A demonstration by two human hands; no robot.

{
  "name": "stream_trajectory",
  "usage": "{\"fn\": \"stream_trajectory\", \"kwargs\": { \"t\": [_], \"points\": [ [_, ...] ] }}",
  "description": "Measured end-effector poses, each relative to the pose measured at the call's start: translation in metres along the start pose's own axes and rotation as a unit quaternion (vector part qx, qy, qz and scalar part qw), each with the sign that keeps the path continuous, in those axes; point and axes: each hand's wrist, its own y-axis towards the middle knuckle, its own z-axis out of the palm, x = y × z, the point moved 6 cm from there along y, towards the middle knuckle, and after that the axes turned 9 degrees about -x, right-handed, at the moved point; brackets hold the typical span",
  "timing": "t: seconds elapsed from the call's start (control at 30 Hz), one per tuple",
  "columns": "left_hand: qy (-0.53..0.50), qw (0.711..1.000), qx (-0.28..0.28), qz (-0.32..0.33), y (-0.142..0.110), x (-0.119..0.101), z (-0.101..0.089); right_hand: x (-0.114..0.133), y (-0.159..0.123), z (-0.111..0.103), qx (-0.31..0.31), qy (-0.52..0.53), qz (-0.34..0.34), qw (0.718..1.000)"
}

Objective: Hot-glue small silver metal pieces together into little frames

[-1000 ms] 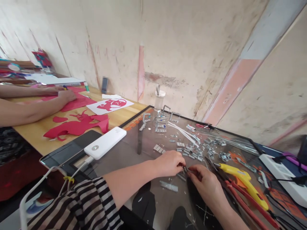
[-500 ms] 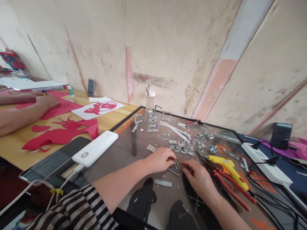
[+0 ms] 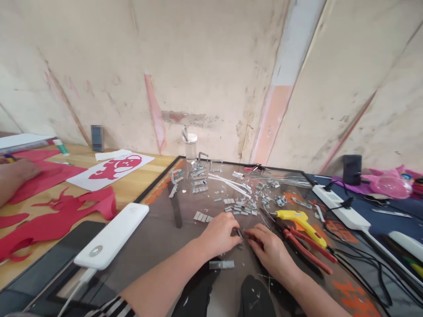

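Observation:
My left hand (image 3: 220, 234) is closed in a pinch just above the glass tabletop (image 3: 152, 251), holding a small grey metal strip (image 3: 240, 233) at its fingertips. My right hand (image 3: 269, 247) sits close beside it, fingers curled and pressed together near the strip's end; whether they grip anything is hidden. Nearer to me lies a flat silvery strip (image 3: 221, 264). Beyond the hands are several short grey metal pieces (image 3: 243, 207) and a row of joined pieces (image 3: 202, 216). Small shapes built from such pieces (image 3: 199, 180) stand farther back.
Right of my right hand lie red-handled pliers (image 3: 309, 255), a yellow glue gun (image 3: 302, 218) and a white power strip (image 3: 342, 206) with cables. At left are a white power bank (image 3: 112, 235), red cut paper (image 3: 76, 211) and another person's hand (image 3: 20, 176). A lidded jar (image 3: 191, 147) stands behind.
The view has swung to the right. My hands have come closer together, and a grey strip now shows at my left fingertips, where small grey pieces lay on the glass between the hands.

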Motion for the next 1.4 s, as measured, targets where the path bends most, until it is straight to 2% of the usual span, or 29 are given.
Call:
{"fn": "stream_trajectory", "kwargs": {
  "t": [0.47,0.6,0.73,1.07,1.27,1.4],
  "points": [
    [-0.011,0.999,0.006,0.035,-0.002,0.002,0.001,0.004,0.003,0.001,0.010,-0.018,0.015,1.000],
    [-0.021,0.998,-0.002,0.051,-0.003,0.009,-0.001,0.002,0.005,0.002,0.011,-0.032,0.026,0.999],
    [-0.006,0.999,-0.015,0.034,-0.003,0.017,-0.006,-0.005,0.005,0.004,0.012,-0.032,0.045,0.998],
    [-0.007,0.999,0.003,0.045,-0.001,0.004,-0.001,0.003,0.015,0.004,0.113,-0.093,0.043,0.988],
    [-0.020,0.998,-0.002,0.055,0.003,0.011,0.002,-0.003,0.022,0.006,0.092,-0.098,0.068,0.989],
    [-0.026,0.998,0.007,0.060,0.003,0.011,-0.001,-0.005,0.022,0.005,0.094,-0.086,0.059,0.990]
  ]
}}
